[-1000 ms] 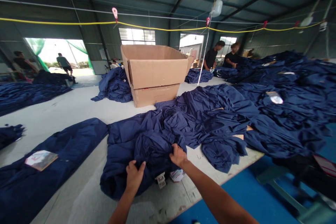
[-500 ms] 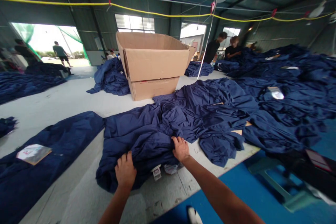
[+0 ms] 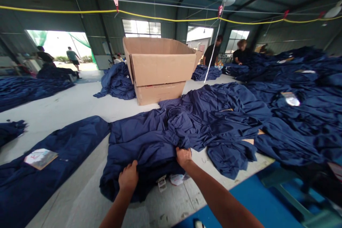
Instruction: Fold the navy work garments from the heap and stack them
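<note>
In a dim metal-walled hall, a pale table bears an open cardboard box, with a heap of navy clothing to the box's right. On the box's near side lies a crumpled navy garment; the person's hands are apart on it, the right hand clamped on its cloth, the left hand resting against it, its grip impossible to tell. Left of the box and nearer, a hang tag lies on another garment.
</note>
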